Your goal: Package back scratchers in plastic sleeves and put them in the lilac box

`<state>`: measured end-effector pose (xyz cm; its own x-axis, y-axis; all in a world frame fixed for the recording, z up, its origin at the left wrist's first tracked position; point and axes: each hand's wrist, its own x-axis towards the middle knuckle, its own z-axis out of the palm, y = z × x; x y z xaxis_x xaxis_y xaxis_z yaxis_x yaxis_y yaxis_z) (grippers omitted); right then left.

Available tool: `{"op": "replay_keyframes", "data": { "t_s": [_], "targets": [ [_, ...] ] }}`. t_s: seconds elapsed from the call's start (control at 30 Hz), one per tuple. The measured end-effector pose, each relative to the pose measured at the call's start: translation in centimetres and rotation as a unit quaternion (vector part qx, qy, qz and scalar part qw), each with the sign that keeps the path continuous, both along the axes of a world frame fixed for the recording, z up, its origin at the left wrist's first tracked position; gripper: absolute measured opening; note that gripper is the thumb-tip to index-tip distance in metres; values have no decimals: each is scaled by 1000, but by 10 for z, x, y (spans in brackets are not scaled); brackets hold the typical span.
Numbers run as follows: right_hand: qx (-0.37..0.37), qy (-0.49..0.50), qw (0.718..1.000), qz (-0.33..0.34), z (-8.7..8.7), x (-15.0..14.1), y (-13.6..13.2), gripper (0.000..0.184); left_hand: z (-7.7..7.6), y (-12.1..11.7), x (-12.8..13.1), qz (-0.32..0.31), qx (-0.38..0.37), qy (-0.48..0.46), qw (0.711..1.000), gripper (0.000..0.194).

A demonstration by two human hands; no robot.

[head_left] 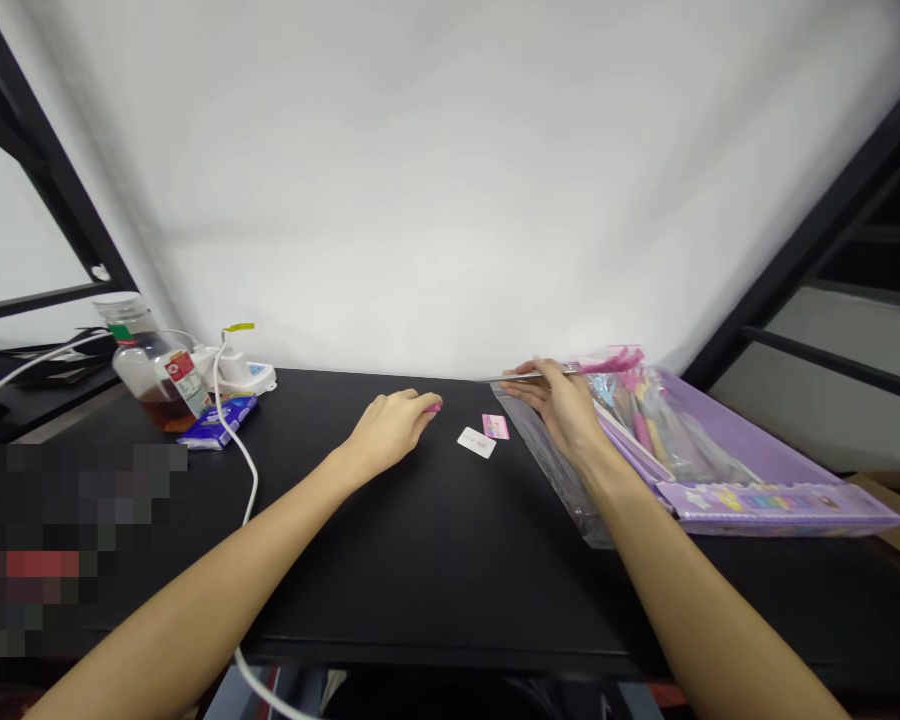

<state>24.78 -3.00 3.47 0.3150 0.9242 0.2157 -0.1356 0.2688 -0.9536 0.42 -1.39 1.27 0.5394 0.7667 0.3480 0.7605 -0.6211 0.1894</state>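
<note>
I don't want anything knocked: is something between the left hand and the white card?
Nothing visible stands in the way: only black table surface shows between the left hand, which pinches a small pink item, and the white card. The pink card lies beyond, not between.

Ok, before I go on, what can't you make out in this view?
Head view:
- Pink item in the left hand: mostly hidden by fingers.
- Thin item at the right hand: nearly edge-on, partly behind fingers.
- Print on the white card: too small and blurred.
- Details inside the clear plastic: glare and creases.
- Lower left area: pixelated.
</note>
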Motion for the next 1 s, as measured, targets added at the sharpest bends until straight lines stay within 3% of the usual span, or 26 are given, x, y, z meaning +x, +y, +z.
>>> {"op": "replay_keyframes", "data": {
  "t_s": [0.13, 0.23, 0.63, 0.8, 1.0],
  "targets": [
    [43, -4, 998, -38, 0, 8, 0, 40, 1, -1, 1, 14, -11, -5, 1000, 34],
    [35, -11, 999, -18, -2, 8, 0, 48, 3, -4, 2, 18, -17, 1, 1000, 34],
    [11, -35, 997, 73, -3, -3, -4, 57, 2, -7, 6, 6, -4, 9, 1000, 38],
    [-18, -67, 991, 118, 0, -12, -9, 70, 2, -8, 7, 0, 14, 0, 1000, 38],
    [-40, -27, 987, 151, -10, -18, -7, 69, 2, -5, 6, 7, 6, 12, 1000, 36]
  ]
}}
